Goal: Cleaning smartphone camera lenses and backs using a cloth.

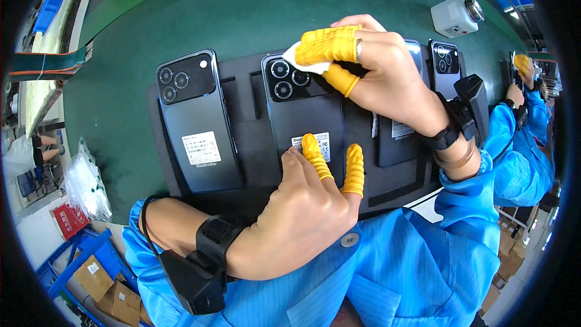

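Observation:
A dark smartphone (pixel 308 112) lies back up in front of me, its camera block at the far end. My right hand (pixel 387 72), with yellow finger cots on thumb and fingers, pinches a white wiping cloth (pixel 293 56) against the camera block, beside the lenses. My left hand (pixel 302 206) holds the same phone at its near end. Its cotted index finger presses on the white label (pixel 324 145), and the cotted thumb stands along the right edge. Another dark smartphone (pixel 196 121) lies to the left. A third phone (pixel 396 139) is partly hidden under my right forearm.
The phones lie on a black foam tray (pixel 242 91) with cutouts, on a green tabletop (pixel 133 36). Farther right are one more phone (pixel 445 63) and a white pump bottle (pixel 454 17). Clear plastic bags (pixel 86 184) hang at the left edge. A co-worker's blue sleeve (pixel 520 163) shows at right.

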Available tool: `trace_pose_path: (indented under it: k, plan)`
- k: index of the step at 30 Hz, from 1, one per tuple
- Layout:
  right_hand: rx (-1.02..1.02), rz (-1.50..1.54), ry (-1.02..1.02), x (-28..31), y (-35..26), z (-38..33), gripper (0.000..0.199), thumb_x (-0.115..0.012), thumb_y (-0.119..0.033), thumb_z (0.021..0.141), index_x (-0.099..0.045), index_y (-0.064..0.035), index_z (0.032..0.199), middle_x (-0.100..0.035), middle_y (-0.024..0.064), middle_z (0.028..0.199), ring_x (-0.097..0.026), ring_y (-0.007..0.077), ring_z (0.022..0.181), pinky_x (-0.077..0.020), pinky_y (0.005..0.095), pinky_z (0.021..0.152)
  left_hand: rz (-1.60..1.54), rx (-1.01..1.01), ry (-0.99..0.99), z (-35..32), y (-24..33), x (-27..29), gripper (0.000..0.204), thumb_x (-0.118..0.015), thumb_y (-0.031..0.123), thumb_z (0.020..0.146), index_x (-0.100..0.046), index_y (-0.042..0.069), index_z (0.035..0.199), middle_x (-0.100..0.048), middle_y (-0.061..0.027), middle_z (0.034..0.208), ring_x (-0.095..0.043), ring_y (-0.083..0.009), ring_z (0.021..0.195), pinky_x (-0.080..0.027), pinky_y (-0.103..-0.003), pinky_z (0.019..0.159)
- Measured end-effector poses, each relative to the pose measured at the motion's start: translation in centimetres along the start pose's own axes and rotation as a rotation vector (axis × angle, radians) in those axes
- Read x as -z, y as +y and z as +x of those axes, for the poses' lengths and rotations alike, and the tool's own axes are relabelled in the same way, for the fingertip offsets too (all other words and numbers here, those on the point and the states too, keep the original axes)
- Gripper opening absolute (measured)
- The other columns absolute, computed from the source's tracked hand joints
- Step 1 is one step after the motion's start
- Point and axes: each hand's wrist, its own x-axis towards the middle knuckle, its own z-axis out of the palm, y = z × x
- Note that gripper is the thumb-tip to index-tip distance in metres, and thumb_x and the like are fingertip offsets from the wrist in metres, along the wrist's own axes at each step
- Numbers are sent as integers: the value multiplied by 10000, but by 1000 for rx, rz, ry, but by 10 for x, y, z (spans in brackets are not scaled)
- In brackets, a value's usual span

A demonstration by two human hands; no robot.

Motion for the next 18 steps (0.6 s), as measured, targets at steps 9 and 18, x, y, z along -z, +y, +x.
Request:
trace_pose_path:
  k: [9, 18]
  plan:
    - [-142, -103, 0, 17, -9, -14, 181, -697, -56, 758, -730, -95, 931, -709, 101, 883, -662, 271, 809, -483, 340, 834, -6, -10, -35, 0, 0, 3, 557, -612, 220, 635, -666, 29, 1155, -559, -167, 583, -653, -323, 695, -530, -367, 699]
    - [-282, -153, -62, 24, -23, -25, 174, -694, -49, 761, -728, -76, 929, -709, 111, 874, -665, 289, 782, -498, 359, 760, -2, -13, -5, 1, 1, 0, 559, -606, 228, 630, -667, 18, 1144, -539, -150, 556, -639, -331, 692, -519, -374, 678]
